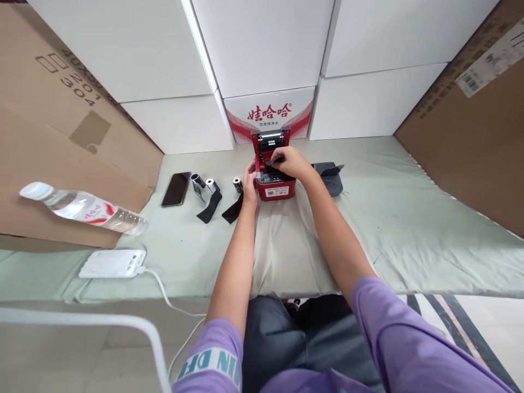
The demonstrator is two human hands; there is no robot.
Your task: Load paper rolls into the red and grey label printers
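A small red printer (275, 177) sits far out on the table (409, 218), near the middle. It stands upright with its lid open and tipped back toward the far boxes. Its label faces the person. The right hand (291, 162) reaches over the open top, and its grip is pinched on a thin black strip (275, 161) that lies left to right across the opening. The left hand (249, 183) rests against the printer's left side; I cannot tell if its fingers are clenched or loose.

Just left of the printer lie three small rolls (207, 185) with black ribbon trailing toward the person. Further left is a dark phone (176, 189), lying flat. A dark grey cover (329, 176) lies to the right of the printer.

The table is covered with a pale green cloth. A water bottle (82, 208) lies on its side at the left, and a white power bank (112, 263) is near the front edge. White boxes (266, 49) and brown cardboard (470, 120) stand behind. The inside of the printer is too small to make out.
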